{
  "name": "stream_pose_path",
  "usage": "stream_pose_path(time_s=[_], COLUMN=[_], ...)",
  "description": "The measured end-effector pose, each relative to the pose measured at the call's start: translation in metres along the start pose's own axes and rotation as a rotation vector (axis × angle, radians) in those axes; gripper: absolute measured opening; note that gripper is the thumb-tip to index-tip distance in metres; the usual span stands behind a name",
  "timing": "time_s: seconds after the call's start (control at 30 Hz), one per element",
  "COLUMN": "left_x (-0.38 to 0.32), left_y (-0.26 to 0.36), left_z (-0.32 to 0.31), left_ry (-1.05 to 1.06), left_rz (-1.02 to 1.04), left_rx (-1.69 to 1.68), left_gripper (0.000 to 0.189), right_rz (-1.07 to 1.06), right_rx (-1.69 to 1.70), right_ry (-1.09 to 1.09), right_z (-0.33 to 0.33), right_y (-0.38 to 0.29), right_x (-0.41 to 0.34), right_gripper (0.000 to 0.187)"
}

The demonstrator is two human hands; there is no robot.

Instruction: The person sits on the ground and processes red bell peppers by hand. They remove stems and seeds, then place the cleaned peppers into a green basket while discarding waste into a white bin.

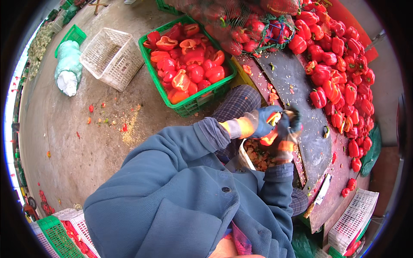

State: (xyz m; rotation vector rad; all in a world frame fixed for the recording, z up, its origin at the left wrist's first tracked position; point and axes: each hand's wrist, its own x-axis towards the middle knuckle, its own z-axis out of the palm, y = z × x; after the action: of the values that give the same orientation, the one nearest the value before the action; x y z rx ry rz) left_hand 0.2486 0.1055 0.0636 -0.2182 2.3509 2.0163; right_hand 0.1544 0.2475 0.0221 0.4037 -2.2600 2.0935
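My left hand, in a blue-coated glove with an orange and grey cuff, is closed around a cut red bell pepper piece that shows pale flesh inside. Close against it is my right hand, gloved in dark blue and blurred; its grip cannot be made out. Another orange-red pepper piece shows just below and between the hands. Beneath them a white-rimmed bin holds pepper scraps. A knife with a wooden handle lies on the reddish work board, nearer my right forearm.
A heap of whole red bell peppers covers the board's far side, beside a net sack of peppers. A green crate of cut peppers stands left. Beyond it are a white crate and a wrapped bundle. Scraps litter the floor.
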Motion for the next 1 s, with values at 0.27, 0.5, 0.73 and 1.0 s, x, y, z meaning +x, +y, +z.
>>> stream_pose_path(time_s=[0.27,0.5,0.73,1.0], left_x=[0.047,0.088,0.119,0.152], left_y=[-0.049,-0.149,-0.159,-0.195], left_z=[-0.188,-0.222,-0.242,-0.208], left_ry=[0.53,0.211,0.02,-0.164], left_rz=[0.684,0.471,0.321,-0.185], left_rx=[0.809,0.814,1.149,1.5], left_gripper=[0.06,0.054,0.042,0.022], right_rz=[0.135,-0.141,0.194,0.116], right_rx=[-0.203,-0.816,-1.039,-0.778], right_ry=[-0.221,-0.493,-0.824,-0.341], right_z=[-0.077,-0.087,-0.104,-0.131], right_y=[0.038,-0.003,-0.065,-0.066], right_x=[-0.026,-0.044,-0.053,0.091], right_gripper=[0.041,0.051,0.07,0.044])
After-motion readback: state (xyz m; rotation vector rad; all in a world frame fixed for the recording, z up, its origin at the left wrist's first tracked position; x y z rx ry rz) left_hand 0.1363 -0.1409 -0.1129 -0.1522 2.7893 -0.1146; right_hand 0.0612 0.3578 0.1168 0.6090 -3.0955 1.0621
